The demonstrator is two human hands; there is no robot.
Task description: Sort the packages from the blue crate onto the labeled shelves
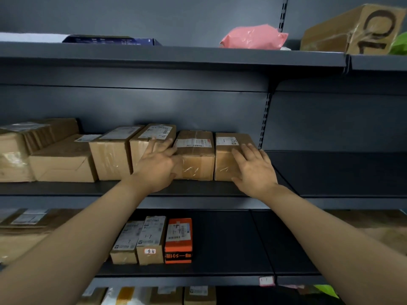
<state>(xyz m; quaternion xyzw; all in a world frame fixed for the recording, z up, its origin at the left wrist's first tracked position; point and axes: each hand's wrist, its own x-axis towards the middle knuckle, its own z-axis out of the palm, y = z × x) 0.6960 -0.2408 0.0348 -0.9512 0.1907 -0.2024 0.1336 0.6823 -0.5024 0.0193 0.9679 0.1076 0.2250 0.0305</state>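
Head view. Both hands reach to the middle shelf (pixel 198 190), where a row of cardboard packages stands side by side with address labels facing up, presumably so each code can be read at a glance.

The end box (pixel 229 159) closes the row; the rest is placed from it. The right hand (pixel 255 172) lies flat on its front and top right corner, fingers (pixel 248 150) spread wide and gripping nothing: a pressing or steadying contact, apparently to seat the box against the row.

Just left of the end box, touching it, stands the taped box (pixel 196 155). The left hand (pixel 158 166) rests across the seam between that box and the next one further left (pixel 152 139), fingers splayed and holding nothing, probably bracing the neighbours so the row stays tight.

Right of the end box, past the slotted upright (pixel 264 122), the shelf bay is bare.

Below the end box, a lower shelf (pixel 220 271) carries three small parcels, including an orange box (pixel 178 241), and a pink tag (pixel 266 280) on its edge.

Above, the top shelf holds a pink mailer bag (pixel 253 37).

The blue crate is out of frame.
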